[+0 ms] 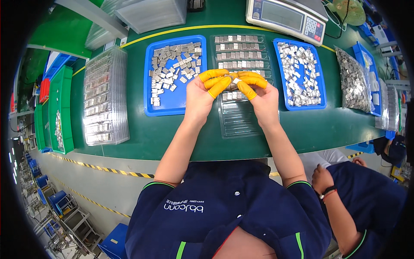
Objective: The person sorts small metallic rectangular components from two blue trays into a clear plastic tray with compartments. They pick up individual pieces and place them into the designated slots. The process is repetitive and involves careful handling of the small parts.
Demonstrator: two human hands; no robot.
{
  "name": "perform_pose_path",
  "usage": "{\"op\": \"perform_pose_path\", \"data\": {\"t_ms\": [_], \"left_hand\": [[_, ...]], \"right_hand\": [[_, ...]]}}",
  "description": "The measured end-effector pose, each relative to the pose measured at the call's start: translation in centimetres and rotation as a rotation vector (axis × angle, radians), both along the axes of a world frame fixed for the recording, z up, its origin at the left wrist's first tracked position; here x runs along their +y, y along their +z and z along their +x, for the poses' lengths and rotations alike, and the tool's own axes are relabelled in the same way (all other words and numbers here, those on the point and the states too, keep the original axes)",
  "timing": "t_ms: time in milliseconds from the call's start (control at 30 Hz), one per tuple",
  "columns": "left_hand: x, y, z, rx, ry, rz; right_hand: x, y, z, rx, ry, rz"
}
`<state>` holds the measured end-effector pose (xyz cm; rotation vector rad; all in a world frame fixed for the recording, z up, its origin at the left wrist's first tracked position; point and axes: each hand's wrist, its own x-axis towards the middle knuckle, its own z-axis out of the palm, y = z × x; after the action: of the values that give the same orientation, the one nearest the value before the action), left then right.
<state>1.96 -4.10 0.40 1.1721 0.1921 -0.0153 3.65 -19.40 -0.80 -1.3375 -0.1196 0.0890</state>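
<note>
Yellow finger cots cover the fingertips of my left hand (pixel 202 93) and my right hand (pixel 264 99). Both hands meet over the clear ribbed tray (pixel 241 123), fingers pinched together around a small silvery metal part (pixel 234 80). The fingers hide much of it, and whether it is one piece or two pressed together I cannot tell. Rows of small metal parts (pixel 239 55) fill the far part of the tray, and its near slots are bare. Left of my hands, a blue tray (pixel 172 105) holds loose grey metal pieces. To the right, another blue tray (pixel 302 106) holds loose whitish-silver pieces.
Filled clear trays stand in a stack (pixel 105 97) at the left, beside a green bin (pixel 64 95). A weighing scale (pixel 286 19) and a clear plastic box (pixel 151 15) are at the back. Farther right lies a bag of metal parts (pixel 354 82). A co-worker (pixel 362 190) sits at my right.
</note>
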Motion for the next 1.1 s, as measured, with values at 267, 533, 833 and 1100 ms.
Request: {"op": "perform_pose_path", "data": {"t_ms": [267, 533, 833, 1100], "left_hand": [[0.2, 0.2, 0.1, -0.019, -0.023, 0.021], [0.2, 0.1, -0.4, 0.025, -0.026, 0.054], [0.2, 0.0, -0.6, 0.027, 0.023, 0.057], [0.7, -0.1, -0.5, 0.012, -0.081, 0.112]], "right_hand": [[-0.3, 0.3, 0.4, -0.068, 0.016, -0.089], [-0.4, 0.6, 0.0, -0.274, -0.088, -0.318], [-0.7, 1.0, -0.2, -0.409, -0.157, -0.47], [-1.8, 1.1, 0.2, -0.189, 0.073, -0.372]]}}
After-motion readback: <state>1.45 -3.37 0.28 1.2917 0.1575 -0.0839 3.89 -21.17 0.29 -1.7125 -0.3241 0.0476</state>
